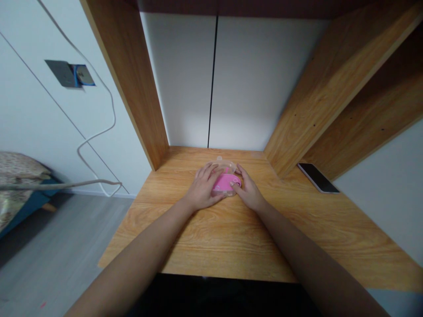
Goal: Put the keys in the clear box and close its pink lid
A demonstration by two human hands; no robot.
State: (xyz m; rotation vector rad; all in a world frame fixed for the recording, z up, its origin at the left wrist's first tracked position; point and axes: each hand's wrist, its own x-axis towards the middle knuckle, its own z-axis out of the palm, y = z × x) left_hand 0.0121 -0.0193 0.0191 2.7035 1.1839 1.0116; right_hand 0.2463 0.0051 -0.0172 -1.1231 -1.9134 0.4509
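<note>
Within a built-in wooden desk nook, a wood-grain bench [165, 237] is framed by a left side panel [125, 79] and a right side panel [330, 97], with a white back panel [178, 79] behind it. Off to the left, a grey floor [59, 229] and a bed with patterned bedding [16, 185] are seen, and a pale cable [112, 110] is looped down a white wall below a wall plate [69, 74]. Toward the right of the bench, a black smartphone [317, 177] is laid near the right side panel.

At the middle of the bench, a clear plastic container with a pink insert [226, 180] is enclosed between both hands. The left hand [203, 187] is spread across its left side, while the right hand [249, 191] is laid against its right edge with the fingers lightly curved. No pinch can be made out in either hand. The step in hand is judged to be the steadying of the container, and a firmer hold at its edge would seem to be called for by further handling.
</note>
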